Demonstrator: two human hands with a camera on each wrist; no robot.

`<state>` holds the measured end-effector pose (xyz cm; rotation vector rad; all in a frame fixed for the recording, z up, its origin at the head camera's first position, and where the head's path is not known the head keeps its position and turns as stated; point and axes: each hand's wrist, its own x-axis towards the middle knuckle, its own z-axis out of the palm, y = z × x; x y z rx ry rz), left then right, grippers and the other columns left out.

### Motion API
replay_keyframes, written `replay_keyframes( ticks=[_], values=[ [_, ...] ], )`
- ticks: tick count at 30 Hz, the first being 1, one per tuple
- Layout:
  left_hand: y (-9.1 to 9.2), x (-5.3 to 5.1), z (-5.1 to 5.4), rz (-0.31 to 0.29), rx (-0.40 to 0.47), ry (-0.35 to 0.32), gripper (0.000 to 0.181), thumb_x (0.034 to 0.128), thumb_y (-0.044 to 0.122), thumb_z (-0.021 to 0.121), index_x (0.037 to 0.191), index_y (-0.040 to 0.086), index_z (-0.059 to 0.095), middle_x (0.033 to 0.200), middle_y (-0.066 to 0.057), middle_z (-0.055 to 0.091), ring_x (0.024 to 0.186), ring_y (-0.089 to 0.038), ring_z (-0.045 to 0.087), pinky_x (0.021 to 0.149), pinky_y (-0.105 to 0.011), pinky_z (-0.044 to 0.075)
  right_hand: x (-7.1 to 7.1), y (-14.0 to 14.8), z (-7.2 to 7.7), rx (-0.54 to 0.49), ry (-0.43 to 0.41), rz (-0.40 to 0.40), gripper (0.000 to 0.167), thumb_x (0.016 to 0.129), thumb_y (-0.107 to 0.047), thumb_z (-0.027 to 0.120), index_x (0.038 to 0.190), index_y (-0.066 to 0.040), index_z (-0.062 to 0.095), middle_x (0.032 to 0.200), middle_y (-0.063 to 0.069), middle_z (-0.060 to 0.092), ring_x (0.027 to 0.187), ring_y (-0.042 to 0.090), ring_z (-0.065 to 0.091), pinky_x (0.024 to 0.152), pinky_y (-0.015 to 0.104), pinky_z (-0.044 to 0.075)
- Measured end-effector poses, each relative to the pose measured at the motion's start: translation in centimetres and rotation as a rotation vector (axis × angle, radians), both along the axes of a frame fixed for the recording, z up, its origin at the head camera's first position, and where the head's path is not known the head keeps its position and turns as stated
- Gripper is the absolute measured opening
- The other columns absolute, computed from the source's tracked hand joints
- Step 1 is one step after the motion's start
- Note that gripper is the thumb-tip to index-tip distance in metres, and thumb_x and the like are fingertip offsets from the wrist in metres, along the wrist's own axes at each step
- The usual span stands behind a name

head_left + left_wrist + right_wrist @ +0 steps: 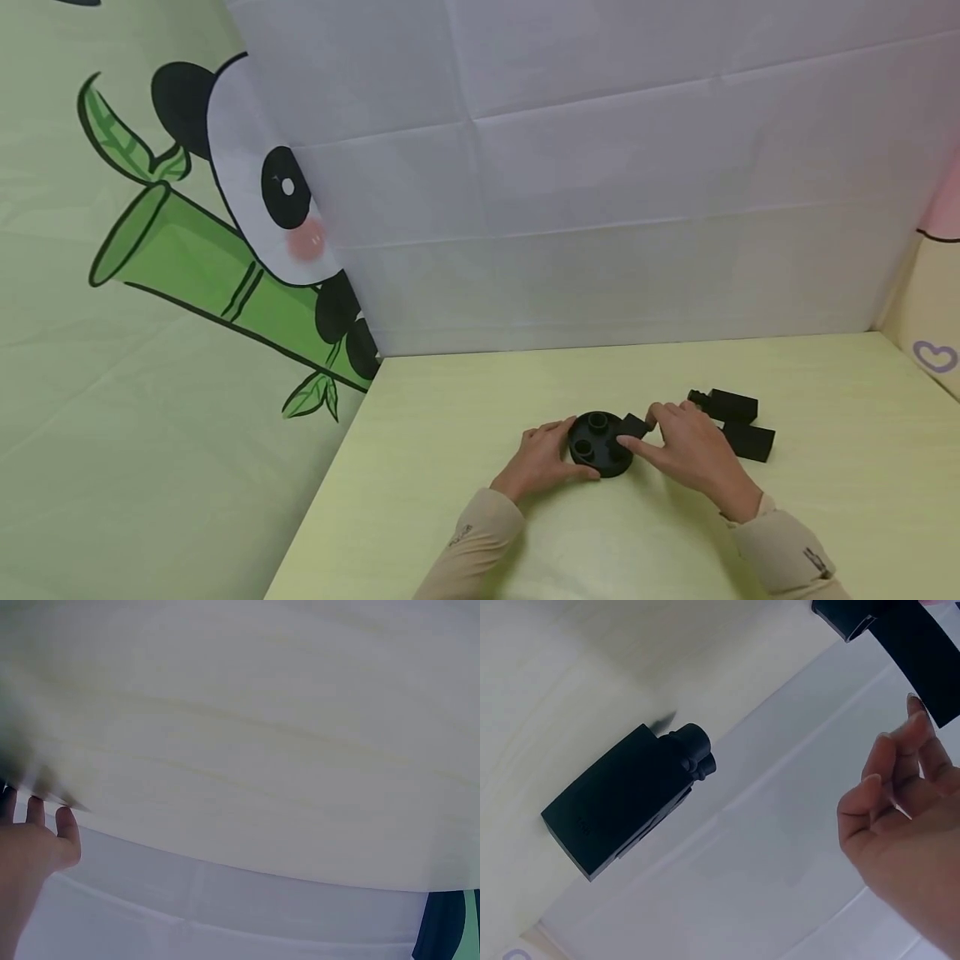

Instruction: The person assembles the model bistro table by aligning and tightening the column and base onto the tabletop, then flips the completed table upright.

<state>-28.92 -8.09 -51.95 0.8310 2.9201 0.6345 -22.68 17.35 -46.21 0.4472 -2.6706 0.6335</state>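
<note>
A round black base (pixel 603 463) with raised round sockets lies on the table. My left hand (pixel 543 458) grips it by the left side, fingers at the far rim and thumb at the near rim. Over its right edge, my right hand (pixel 693 450) pinches a small black rectangular block (pixel 634 426). That block's lower end meets or overlaps the base; whether it sits in a socket is hidden. In the right wrist view, the held block (pixel 919 664) stretches toward the fingertips at the upper right. The left wrist view catches only part of the left hand (pixel 37 844).
Right of my right hand lie two more black blocks, one farther back (pixel 733 406) and one nearer (pixel 748 442). Round knobs stick out from an end of the block (pixel 619 802) in the right wrist view. A white cloth (pixel 600 208) hangs behind the pale yellow table (pixel 450 417).
</note>
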Motion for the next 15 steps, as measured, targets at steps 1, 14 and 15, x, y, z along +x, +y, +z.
replay_keyframes(
  ticks=[1,14,15],
  values=[
    [-0.02,0.0,0.01,0.0,-0.005,0.0,0.095,0.0835,0.061,0.08,0.157,0.011,0.046,0.147,-0.004,0.059,0.139,-0.023,0.048,0.111,-0.043,0.034,0.04,-0.04,0.01,0.0,-0.006,-0.006,0.045,0.088,-0.052,0.078,0.093,-0.009,0.067,0.077,-0.001,0.061,0.075,0.022,0.051,0.063,0.039,0.045],
    [-0.16,-0.15,-0.14,-0.007,-0.008,0.002,0.096,0.0839,0.062,0.079,0.157,0.01,0.045,0.148,-0.005,0.058,0.14,-0.023,0.047,0.112,-0.043,0.034,0.46,-0.62,0.32,0.018,-0.045,0.015,0.052,0.086,-0.057,0.078,0.103,-0.009,0.07,0.073,-0.006,0.057,0.072,0.016,0.049,0.059,0.037,0.045],
    [-0.16,-0.18,-0.14,-0.007,-0.008,-0.001,0.096,0.0839,0.062,0.079,0.157,0.01,0.045,0.148,-0.005,0.058,0.14,-0.023,0.047,0.112,-0.043,0.033,0.5,-0.62,0.39,0.019,-0.053,0.024,0.053,0.087,-0.055,0.078,0.11,-0.008,0.071,0.074,-0.006,0.056,0.073,0.016,0.049,0.061,0.037,0.045]
  ],
)
